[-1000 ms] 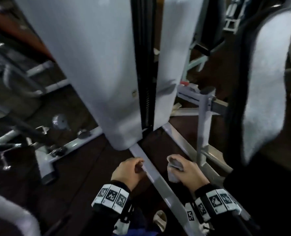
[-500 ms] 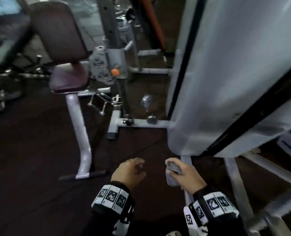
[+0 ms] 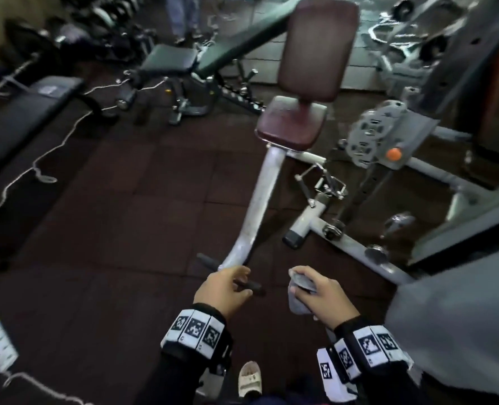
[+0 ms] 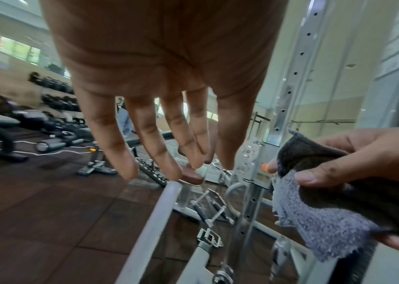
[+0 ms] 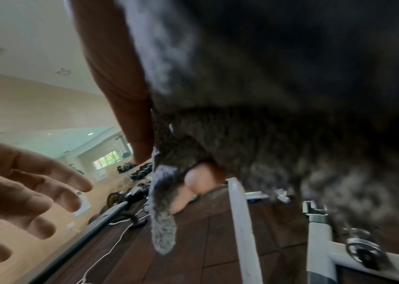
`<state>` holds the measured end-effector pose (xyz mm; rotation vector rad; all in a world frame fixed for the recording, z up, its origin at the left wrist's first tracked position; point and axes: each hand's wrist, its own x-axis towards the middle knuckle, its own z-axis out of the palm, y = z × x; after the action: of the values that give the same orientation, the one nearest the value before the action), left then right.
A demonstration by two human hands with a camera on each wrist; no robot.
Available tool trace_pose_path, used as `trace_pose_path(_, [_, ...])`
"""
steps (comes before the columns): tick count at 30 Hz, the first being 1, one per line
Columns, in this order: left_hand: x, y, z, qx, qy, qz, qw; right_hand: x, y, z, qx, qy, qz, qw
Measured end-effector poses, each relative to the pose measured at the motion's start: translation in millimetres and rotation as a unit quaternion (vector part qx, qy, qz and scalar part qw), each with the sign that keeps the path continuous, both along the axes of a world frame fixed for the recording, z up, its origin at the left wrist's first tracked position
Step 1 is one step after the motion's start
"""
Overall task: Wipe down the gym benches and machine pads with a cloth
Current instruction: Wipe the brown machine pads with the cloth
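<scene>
A maroon padded seat [image 3: 293, 121] with an upright maroon back pad [image 3: 317, 46] stands ahead on a curved white post [image 3: 260, 206]. My right hand [image 3: 315, 293] grips a grey cloth [image 3: 299, 296], low in the head view and well short of the seat; the cloth [image 4: 324, 217] hangs from my fingers in the left wrist view and the cloth [image 5: 266, 134] fills the right wrist view. My left hand [image 3: 228, 287] hovers beside it with fingers [image 4: 149, 138] loosely extended, holding nothing.
A dark adjustable bench [image 3: 228, 39] and a flat black bench [image 3: 17, 118] stand at the back left. White machine frame [image 3: 353, 247] with an orange knob [image 3: 394, 154] lies right. A cord [image 3: 46, 153] trails over the dark floor tiles. A grey shroud [image 3: 461, 317] stands at lower right.
The view has swung left, away from the white machine shroud, so the maroon seat now sits centred ahead. Both hands keep their pose, the right still gripping the cloth.
</scene>
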<state>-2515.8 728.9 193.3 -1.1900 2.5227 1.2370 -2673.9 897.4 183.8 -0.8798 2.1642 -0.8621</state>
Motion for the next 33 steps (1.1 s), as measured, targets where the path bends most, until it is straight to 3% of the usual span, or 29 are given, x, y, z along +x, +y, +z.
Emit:
trace_pose_path(5, [33.7,-34.2,-4.1,0.007,0.012,0.089,0.996,7.5,-63.8,-4.6,0.004,0.002,0.080,0.997])
trace_pose_path(14, [56.6,-98.4,-12.4,0.018,0.008,0.171,0.985,11.5,-168.4,-10.4,0.004,-0.042,0.153,0.987])
trace_pose_path(28, [20.5,-295.8,-15.9,0.011,0.020,0.238,0.971,-28.1,-389.4,-8.4,-0.001,-0.036,0.249,0.968])
trace_pose_path(33, [12.6,-351.6,-16.9,0.022,0.028,0.253,0.967,-36.5,-445.3,-8.6,0.017,-0.045,0.247,0.968])
